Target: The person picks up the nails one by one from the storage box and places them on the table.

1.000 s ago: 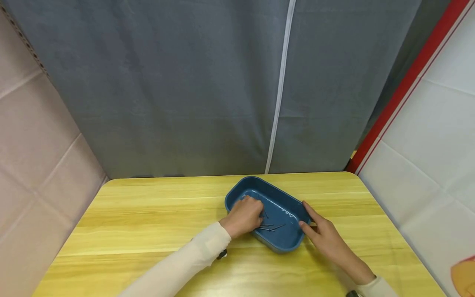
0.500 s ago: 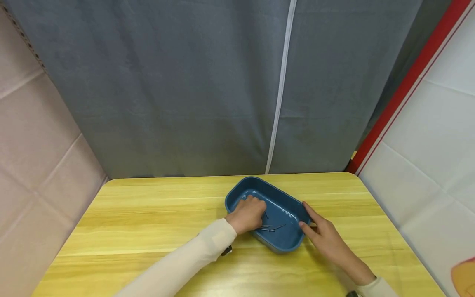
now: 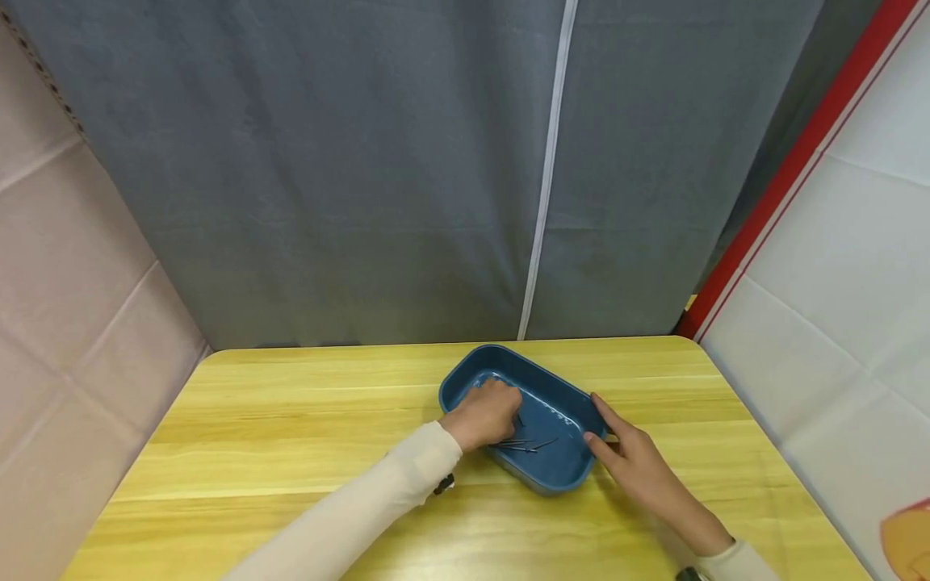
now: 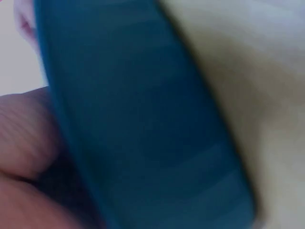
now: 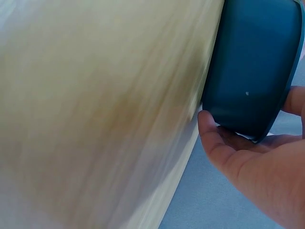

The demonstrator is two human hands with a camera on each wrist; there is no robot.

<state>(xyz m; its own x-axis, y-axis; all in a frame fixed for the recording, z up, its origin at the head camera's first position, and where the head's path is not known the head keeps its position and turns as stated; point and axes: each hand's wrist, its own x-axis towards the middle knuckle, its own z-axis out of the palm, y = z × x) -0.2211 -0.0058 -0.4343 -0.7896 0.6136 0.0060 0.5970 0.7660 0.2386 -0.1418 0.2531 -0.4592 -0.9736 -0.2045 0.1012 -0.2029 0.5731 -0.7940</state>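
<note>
A blue rectangular container (image 3: pixel 559 466) with rounded corners sits on the wooden table. Several thin metal nails (image 3: pixel 529 445) lie on its floor near the front side. Over the near left rim reaches my left hand (image 3: pixel 483 413), knuckles up and fingers bent down inside; its fingertips are hidden, and I cannot tell whether they hold a nail. At the right end, my right hand (image 3: pixel 639 464) grips the container, thumb over the rim. In the right wrist view, the fingers (image 5: pixel 219 143) lie against the container's outer wall (image 5: pixel 252 62). The left wrist view shows the container's long outer side (image 4: pixel 143 105).
The yellow wood-grain table (image 3: pixel 291 444) stretches left and in front of the container. Behind its far edge hangs a grey curtain (image 3: pixel 363 202) with a white strip. Pale panels (image 3: pixel 87 323) flank both sides, the right one edged in red.
My left hand has shifted slightly right and inward within the container since the first frame. The right hand stays at the container's right end, and the visible nails lie about the same.
</note>
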